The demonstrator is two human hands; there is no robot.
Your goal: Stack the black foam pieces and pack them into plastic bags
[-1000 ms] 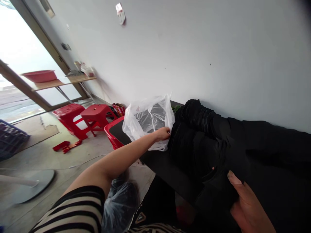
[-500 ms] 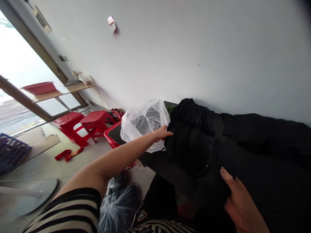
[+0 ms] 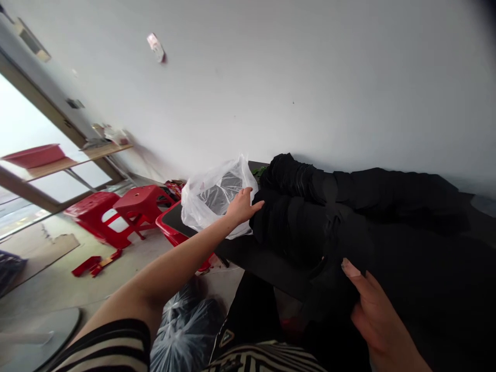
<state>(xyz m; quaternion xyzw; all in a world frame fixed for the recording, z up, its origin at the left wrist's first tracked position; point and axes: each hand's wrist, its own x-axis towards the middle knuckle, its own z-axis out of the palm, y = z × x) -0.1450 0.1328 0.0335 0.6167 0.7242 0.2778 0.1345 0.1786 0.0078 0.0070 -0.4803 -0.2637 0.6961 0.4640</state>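
Two hands on a heap of black cloth lying on the table.

The left hand has a released grip, fingers spread, touching the cloth's edge beside one clear plastic bag. The right hand presses its thumb on the cloth; whether that grip is clenched cannot be told. Two red stools stand beyond.

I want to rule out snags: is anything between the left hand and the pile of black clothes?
Nothing visible stands between them. The left hand touches the left end of the black clothes. The clear plastic bag lies beside the pile, behind the hand, not between the two.
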